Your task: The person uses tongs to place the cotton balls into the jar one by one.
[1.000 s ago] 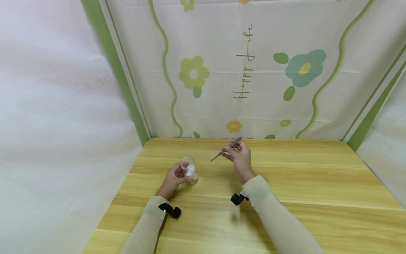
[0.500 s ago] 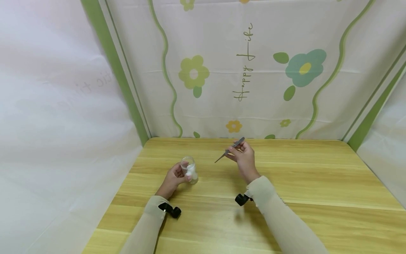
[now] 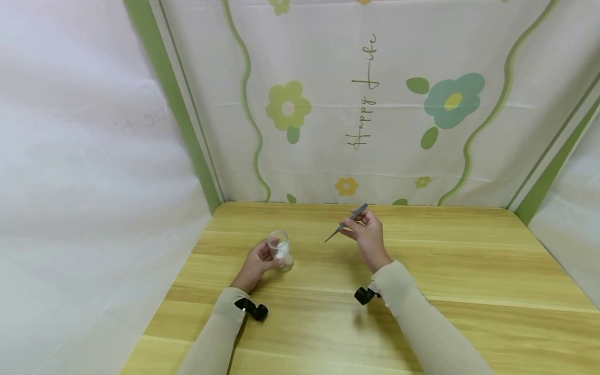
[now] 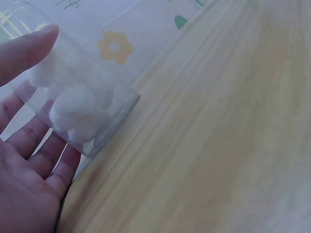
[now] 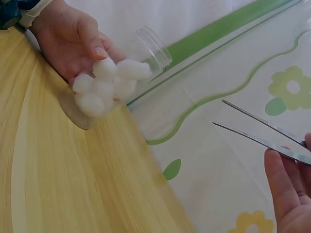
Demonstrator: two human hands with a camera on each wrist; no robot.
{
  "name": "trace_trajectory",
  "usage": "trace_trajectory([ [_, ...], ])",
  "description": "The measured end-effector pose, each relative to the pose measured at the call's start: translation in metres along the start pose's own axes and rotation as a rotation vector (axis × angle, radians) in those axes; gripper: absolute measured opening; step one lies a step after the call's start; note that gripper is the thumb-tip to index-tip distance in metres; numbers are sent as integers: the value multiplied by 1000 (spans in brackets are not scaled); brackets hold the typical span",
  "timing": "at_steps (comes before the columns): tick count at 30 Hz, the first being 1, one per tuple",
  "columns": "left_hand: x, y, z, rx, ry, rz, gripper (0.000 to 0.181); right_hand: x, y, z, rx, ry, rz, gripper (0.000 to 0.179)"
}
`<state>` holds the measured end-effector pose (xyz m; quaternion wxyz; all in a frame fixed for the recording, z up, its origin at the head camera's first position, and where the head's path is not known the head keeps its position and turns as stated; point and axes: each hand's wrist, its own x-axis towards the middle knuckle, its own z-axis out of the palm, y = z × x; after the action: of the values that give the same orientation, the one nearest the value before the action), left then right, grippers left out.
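My left hand [image 3: 254, 266] grips a clear, lidless jar [image 3: 287, 264] on the left part of the table, thumb on the near side and fingers behind. Several white cotton balls [image 5: 103, 87] fill its lower part, plainest in the right wrist view. To the right of the jar, my right hand [image 3: 367, 238] pinches a pair of grey metal tweezers [image 3: 352, 214] in the air above the table. Their tips are spread apart with nothing between them, and point down and left toward the jar without touching it. In the left wrist view the jar [image 4: 114, 127] appears tilted.
The wooden table [image 3: 469, 260] extends widely to the right of both hands. A white curtain [image 3: 319, 156] with flowers hangs along its back edge, and another white sheet [image 3: 94, 208] closes the left side. Each wrist carries a small black camera [image 3: 363, 295].
My right hand has moved a little to the right with the tweezers, so their tips are farther from the jar. The left hand and jar have stayed in place.
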<state>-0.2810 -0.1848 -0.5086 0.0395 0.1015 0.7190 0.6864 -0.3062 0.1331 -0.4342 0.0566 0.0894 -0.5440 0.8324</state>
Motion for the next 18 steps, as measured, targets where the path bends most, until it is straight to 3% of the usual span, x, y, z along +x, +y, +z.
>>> trace_trajectory([
  [18,0,-1,0,-7,1,4,65,-3,-6,-22,-61,-3,-3,22],
])
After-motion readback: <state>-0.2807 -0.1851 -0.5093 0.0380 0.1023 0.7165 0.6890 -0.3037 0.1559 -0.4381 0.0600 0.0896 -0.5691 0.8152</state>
